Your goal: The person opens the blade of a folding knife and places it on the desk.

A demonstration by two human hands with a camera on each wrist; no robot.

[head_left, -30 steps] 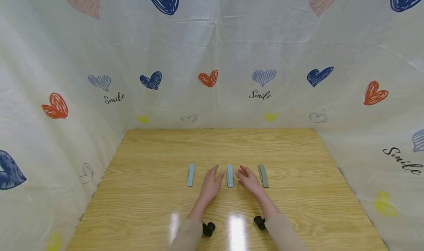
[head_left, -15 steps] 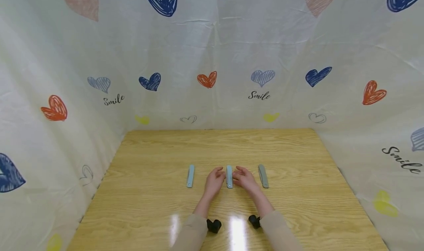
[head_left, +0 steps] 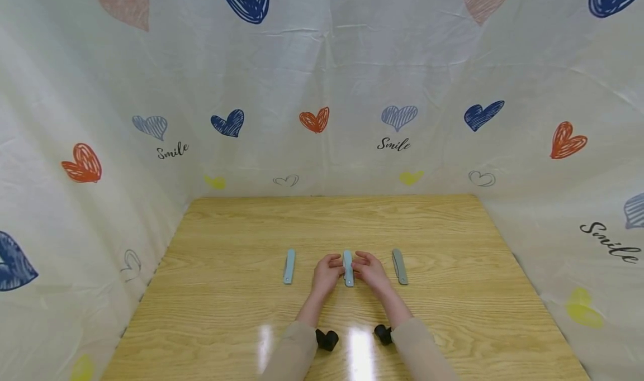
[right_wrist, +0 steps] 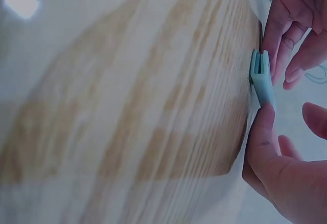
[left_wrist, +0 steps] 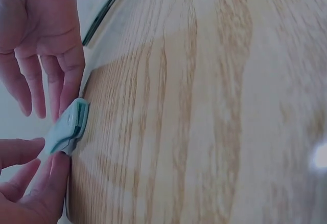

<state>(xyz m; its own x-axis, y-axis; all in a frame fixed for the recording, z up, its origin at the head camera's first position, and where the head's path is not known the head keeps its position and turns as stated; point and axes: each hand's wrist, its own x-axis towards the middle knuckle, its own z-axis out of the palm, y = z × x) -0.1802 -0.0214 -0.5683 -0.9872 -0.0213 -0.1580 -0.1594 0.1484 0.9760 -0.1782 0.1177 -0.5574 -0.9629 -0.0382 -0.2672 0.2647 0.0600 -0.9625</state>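
Three slim folded tools with a rivet at one end, seemingly folding knives, lie in a row on the wooden table (head_left: 241, 314). My left hand (head_left: 327, 276) is at the left side of the middle light blue folding knife (head_left: 348, 269), its fingertips against that edge. From the other side the fingertips of my right hand (head_left: 370, 272) touch it. In the right wrist view the right thumb (right_wrist: 314, 119) stands apart from the knife (right_wrist: 263, 81). Further left lies another light blue folding knife (head_left: 289, 267); a grey-green one (head_left: 399, 267) lies on the right.
A white curtain (head_left: 352, 79) printed with hearts and "Smile" hangs behind and along both sides of the table. Black wrist cameras sit at the left sleeve (head_left: 294, 347) and the right sleeve (head_left: 422, 347). Light glares on the tabletop near the front.
Both hands have come inward from either side and reached the middle folding knife. The two outer knives lie where they were.
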